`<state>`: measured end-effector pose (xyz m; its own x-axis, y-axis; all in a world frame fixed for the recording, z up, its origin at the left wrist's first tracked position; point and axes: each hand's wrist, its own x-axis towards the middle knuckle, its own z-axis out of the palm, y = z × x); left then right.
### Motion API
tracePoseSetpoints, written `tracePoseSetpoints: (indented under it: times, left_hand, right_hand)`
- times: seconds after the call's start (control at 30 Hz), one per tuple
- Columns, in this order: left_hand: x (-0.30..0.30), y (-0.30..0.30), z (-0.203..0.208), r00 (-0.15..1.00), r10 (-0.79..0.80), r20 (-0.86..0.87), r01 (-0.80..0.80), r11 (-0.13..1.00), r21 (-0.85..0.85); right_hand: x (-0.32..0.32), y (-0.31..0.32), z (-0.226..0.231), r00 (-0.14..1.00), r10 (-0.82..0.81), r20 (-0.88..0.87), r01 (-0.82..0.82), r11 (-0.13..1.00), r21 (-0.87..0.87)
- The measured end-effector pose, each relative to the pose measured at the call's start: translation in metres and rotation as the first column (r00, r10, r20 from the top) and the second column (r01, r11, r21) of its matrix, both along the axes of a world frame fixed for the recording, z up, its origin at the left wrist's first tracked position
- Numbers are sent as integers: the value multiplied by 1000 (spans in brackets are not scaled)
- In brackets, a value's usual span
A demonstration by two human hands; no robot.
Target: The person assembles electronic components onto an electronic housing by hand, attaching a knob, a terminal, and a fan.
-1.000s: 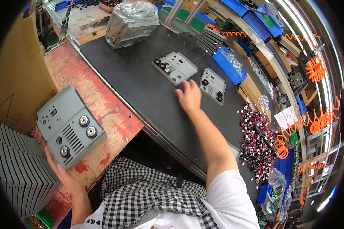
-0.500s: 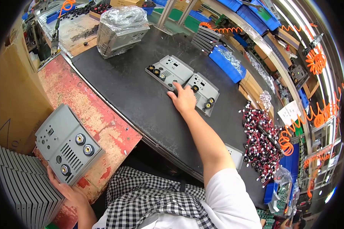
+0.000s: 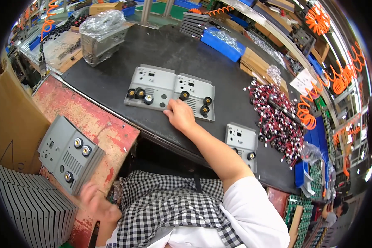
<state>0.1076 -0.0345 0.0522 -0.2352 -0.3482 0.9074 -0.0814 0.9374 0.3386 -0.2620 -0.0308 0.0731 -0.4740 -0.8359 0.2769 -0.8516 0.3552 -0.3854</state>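
Two grey metal panels, a left one point(image 3: 160, 78) and a right one point(image 3: 201, 89), lie side by side on the black table, each fitted with black round connectors. My right hand point(image 3: 181, 116) is at their near edge where they meet, its fingers closed on the metal edge; the fingertips are partly hidden. At the left, another grey panel with three connectors point(image 3: 66, 155) rests tilted on the worn red bench. My left hand point(image 3: 98, 203), smeared by motion, is just off that panel's near corner and holds nothing I can make out.
Stacked grey panels point(image 3: 35, 206) stand at the lower left by a cardboard box point(image 3: 18, 120). A single panel point(image 3: 240, 138) lies on the right near a heap of wired parts point(image 3: 273, 118). Film-wrapped panels point(image 3: 101, 39) and a blue bin point(image 3: 222, 44) sit farther back.
The two side-by-side panels are closer to the table's front edge, with my right hand still at them. My left hand has come away from the tilted panel. The view has turned.
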Motion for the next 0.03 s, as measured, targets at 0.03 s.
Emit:
tracePoseSetpoints:
  times: [0.03]
  left_hand:
    - [-10, 9, 3, 958, -255, 134, 220, 947, 232]
  right_hand:
    - [6, 16, 3, 999, 43, 21, -44, 998, 45]
